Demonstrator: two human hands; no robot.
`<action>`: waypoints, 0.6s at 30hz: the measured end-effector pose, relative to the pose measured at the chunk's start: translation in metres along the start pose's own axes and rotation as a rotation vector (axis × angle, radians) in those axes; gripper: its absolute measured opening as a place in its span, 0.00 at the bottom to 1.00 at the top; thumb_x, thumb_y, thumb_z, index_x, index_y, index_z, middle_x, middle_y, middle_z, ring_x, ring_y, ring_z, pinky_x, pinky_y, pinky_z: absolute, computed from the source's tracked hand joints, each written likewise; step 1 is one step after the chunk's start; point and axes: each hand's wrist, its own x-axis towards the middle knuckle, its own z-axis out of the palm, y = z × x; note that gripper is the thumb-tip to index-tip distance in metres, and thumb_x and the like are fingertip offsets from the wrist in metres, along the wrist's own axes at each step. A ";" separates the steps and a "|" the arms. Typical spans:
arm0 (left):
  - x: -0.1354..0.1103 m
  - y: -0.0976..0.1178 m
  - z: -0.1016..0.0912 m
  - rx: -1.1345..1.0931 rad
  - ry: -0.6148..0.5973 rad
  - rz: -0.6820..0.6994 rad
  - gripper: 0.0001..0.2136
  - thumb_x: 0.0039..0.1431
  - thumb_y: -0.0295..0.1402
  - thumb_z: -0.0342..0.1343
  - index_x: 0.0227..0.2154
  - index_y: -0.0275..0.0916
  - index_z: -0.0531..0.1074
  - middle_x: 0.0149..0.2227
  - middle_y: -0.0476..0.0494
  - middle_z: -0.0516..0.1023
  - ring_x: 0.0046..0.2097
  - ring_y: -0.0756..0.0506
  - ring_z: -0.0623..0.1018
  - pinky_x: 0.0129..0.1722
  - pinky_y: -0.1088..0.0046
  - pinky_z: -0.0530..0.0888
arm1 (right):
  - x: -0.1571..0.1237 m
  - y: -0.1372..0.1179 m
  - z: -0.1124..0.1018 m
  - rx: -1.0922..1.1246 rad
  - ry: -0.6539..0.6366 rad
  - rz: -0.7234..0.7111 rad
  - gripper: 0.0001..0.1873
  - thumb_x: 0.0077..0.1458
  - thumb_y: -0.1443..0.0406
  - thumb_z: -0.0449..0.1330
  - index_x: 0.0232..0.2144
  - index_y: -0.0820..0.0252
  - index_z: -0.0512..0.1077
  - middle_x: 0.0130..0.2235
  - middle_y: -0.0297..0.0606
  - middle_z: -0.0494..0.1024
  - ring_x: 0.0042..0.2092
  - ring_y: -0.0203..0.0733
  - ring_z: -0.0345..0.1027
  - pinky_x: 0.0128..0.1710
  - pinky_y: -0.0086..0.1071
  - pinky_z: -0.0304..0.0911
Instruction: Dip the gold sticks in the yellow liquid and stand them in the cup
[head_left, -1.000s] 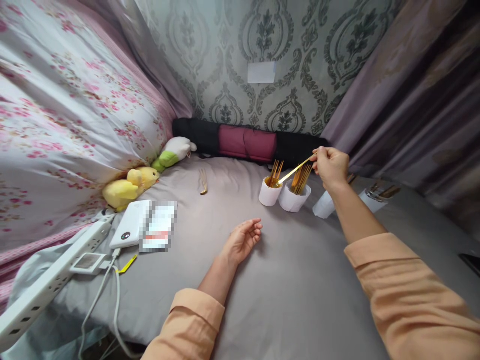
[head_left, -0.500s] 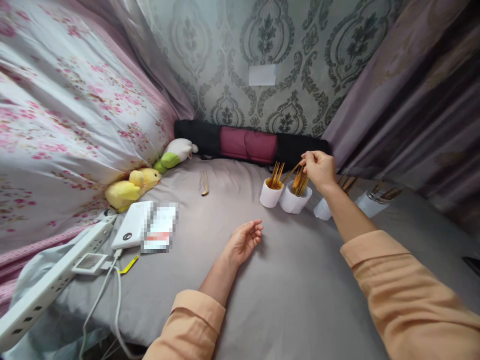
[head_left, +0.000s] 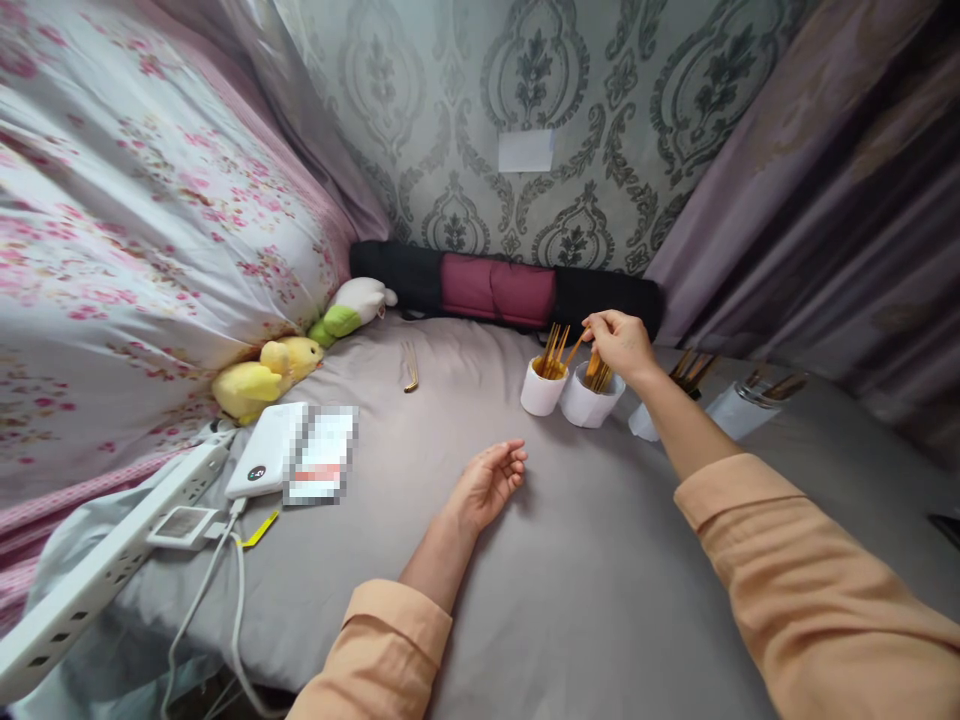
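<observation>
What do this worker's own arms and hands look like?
They are a person's. The left sleeve and right sleeve are peach-orange cloth, wrinkled, with wide turned-back cuffs. The left hand and right hand wear no gloves, and no watch or bracelet shows on either wrist.

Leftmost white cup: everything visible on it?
The cup is short, round and matt white, looks paper-wrapped, and shows yellow-orange inside its rim. It stands upright on the grey sheet, with several thin orange-brown sticks standing in it. The right hand holds another stick, its lower end at the cup's right rim; contact is unclear. A wider cup stands close on the right.
</observation>
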 end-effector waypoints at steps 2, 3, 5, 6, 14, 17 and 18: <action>0.000 0.000 0.000 -0.001 0.000 0.002 0.07 0.55 0.26 0.52 0.35 0.29 0.71 0.28 0.42 0.72 0.26 0.54 0.71 0.24 0.80 0.67 | 0.000 0.001 0.002 -0.001 -0.015 0.013 0.17 0.53 0.55 0.51 0.30 0.63 0.71 0.26 0.38 0.75 0.18 0.30 0.61 0.20 0.25 0.58; 0.000 0.000 0.000 -0.002 -0.001 0.002 0.07 0.55 0.27 0.52 0.35 0.29 0.71 0.28 0.42 0.72 0.26 0.54 0.71 0.24 0.80 0.67 | 0.000 0.001 0.003 -0.005 -0.025 0.018 0.17 0.53 0.55 0.51 0.30 0.63 0.71 0.26 0.38 0.75 0.18 0.30 0.61 0.20 0.24 0.58; 0.000 0.000 0.000 -0.002 0.000 0.004 0.07 0.55 0.27 0.52 0.34 0.29 0.71 0.28 0.42 0.72 0.26 0.54 0.71 0.24 0.80 0.67 | 0.000 0.002 0.004 -0.015 -0.046 0.027 0.17 0.53 0.56 0.52 0.30 0.63 0.71 0.26 0.38 0.75 0.19 0.30 0.61 0.20 0.24 0.58; 0.000 0.000 0.000 -0.002 0.001 0.005 0.07 0.55 0.26 0.52 0.34 0.29 0.71 0.28 0.42 0.72 0.25 0.54 0.71 0.24 0.80 0.67 | 0.000 0.002 0.004 -0.018 -0.055 0.031 0.16 0.53 0.56 0.52 0.30 0.63 0.71 0.26 0.38 0.75 0.19 0.30 0.61 0.20 0.24 0.58; 0.000 0.000 0.000 0.000 -0.002 0.008 0.07 0.55 0.26 0.51 0.35 0.28 0.71 0.28 0.42 0.72 0.26 0.54 0.71 0.24 0.80 0.67 | 0.000 0.008 0.008 -0.041 -0.100 0.034 0.13 0.53 0.60 0.51 0.30 0.63 0.71 0.25 0.36 0.75 0.18 0.29 0.61 0.20 0.24 0.58; 0.000 0.000 0.000 0.000 -0.008 0.011 0.07 0.55 0.26 0.52 0.34 0.29 0.71 0.28 0.42 0.72 0.26 0.54 0.71 0.24 0.80 0.67 | -0.001 0.009 0.010 -0.050 -0.116 0.025 0.12 0.54 0.61 0.51 0.30 0.63 0.71 0.25 0.36 0.75 0.18 0.29 0.61 0.20 0.24 0.58; 0.000 0.000 0.000 0.001 -0.011 0.012 0.07 0.55 0.26 0.52 0.34 0.29 0.71 0.28 0.42 0.72 0.26 0.54 0.71 0.24 0.80 0.67 | -0.001 0.010 0.011 -0.055 -0.122 0.024 0.13 0.54 0.61 0.51 0.30 0.63 0.71 0.25 0.36 0.75 0.18 0.29 0.61 0.20 0.24 0.58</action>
